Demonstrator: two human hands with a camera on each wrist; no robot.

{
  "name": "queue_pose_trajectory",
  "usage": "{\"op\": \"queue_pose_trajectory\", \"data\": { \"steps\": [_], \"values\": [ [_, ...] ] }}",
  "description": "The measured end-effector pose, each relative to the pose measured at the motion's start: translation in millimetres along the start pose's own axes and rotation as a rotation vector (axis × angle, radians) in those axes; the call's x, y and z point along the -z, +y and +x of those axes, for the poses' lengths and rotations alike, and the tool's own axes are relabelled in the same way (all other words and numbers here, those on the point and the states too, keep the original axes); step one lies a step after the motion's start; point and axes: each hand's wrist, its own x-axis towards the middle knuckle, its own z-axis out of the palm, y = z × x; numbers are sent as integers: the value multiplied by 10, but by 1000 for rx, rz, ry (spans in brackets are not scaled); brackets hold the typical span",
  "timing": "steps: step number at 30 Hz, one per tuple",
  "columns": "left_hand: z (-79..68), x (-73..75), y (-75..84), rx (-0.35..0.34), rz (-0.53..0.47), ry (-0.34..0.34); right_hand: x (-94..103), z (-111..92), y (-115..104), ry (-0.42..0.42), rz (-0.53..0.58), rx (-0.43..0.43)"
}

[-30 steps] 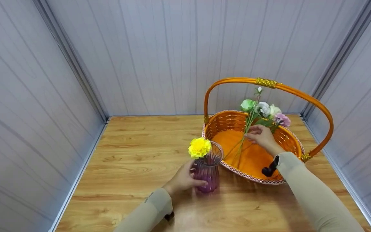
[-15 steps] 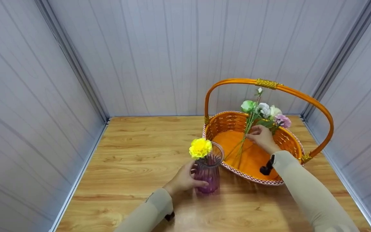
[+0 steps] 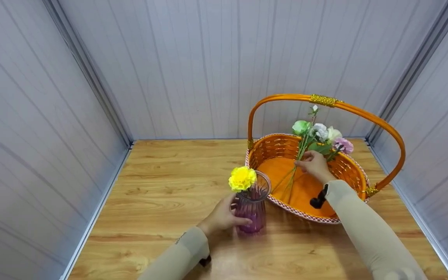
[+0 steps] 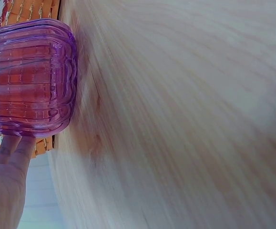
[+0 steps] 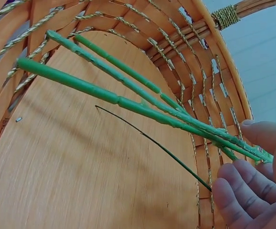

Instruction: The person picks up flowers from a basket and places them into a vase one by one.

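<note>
A ribbed purple glass vase (image 3: 251,214) stands upright on the table, with one yellow flower (image 3: 242,178) leaning out of its mouth. My left hand (image 3: 222,214) grips the vase from the left, thumb in front and fingers behind. Inside the orange woven basket (image 3: 276,144) my right hand (image 3: 315,165) pinches green flower stems (image 5: 142,107) between thumb and fingers. Their lower ends reach across the basket floor. One thin dark stem (image 5: 152,139) lies apart from the thicker ones. Green, white and pink flower heads (image 3: 321,134) lean at the basket's back right rim.
An arched orange handle (image 3: 286,97) with gold wrapping rises over the basket, above my right hand. The basket's front rim stands close to the vase's right side. Pale panel walls (image 3: 177,70) enclose the wooden table (image 3: 161,186) at the back and both sides.
My right wrist and forearm have shifted slightly left, while the fingers stay at the stems. The left hand and the vase have hardly moved.
</note>
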Motion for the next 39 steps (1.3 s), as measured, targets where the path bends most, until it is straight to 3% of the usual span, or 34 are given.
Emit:
{"op": "queue_pose_trajectory", "data": {
  "steps": [11,20,24,31,39],
  "values": [
    [2,3,0,-7,17,-5,2,54,-38,-37,75,-41],
    [0,3,-8,11,19,5,62,27,-108,-56,345,-110],
    [-4,5,-2,16,21,3,136,-42,-226,-49,416,-146],
    [-7,16,4,5,17,-3,299,-232,-494,-42,493,-109],
    [-2,1,2,-7,-11,-13,351,-222,-451,-33,518,-96]
  ]
}}
